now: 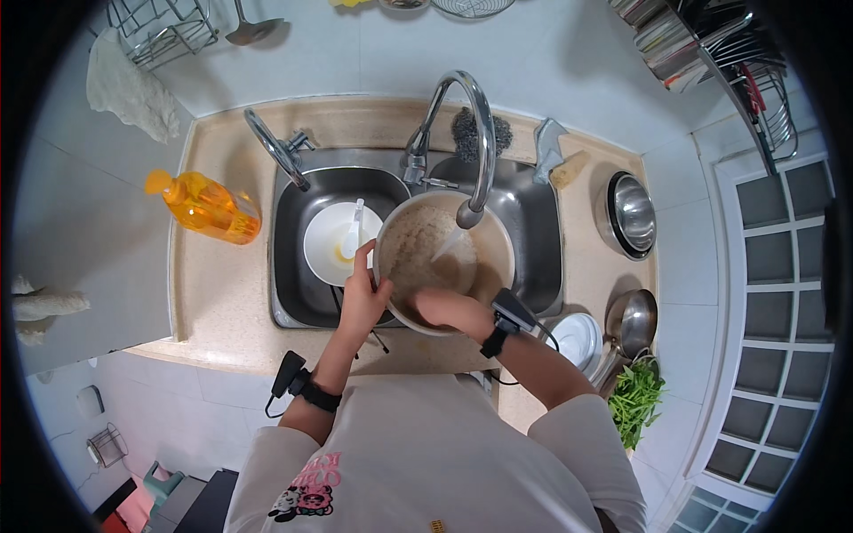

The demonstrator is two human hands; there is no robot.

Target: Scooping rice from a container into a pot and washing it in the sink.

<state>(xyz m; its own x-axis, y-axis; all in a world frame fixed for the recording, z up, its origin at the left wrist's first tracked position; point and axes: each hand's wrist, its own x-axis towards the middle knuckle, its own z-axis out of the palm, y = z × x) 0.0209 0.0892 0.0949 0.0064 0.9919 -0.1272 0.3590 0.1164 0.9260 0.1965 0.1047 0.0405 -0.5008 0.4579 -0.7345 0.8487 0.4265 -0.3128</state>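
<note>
A round pot (498, 270) is tilted over the double-bowl sink (274, 266), across the divider. Wet rice grains (416, 240) and cloudy water fill part of it. My left hand (364, 296) grips its left rim, thumb inside and fingers along the outside. Inside the pot, my right hand (450, 308) reaches into the rice; its fingertips are hidden. From the tall chrome faucet (485, 126) a thin stream of water runs into the pot. A white bowl (320, 243) with a white spoon (353, 233) lies in the left basin, next to my left hand.
A smaller tap (270, 136) overhangs the left basin. An orange detergent bottle (213, 208) lies on the left counter. Behind the faucet is a steel-wool scrubber (470, 133). Nested metal bowls (633, 213), a steel pan (633, 323), white lid or plate (576, 340) and leafy greens (633, 400) line the right.
</note>
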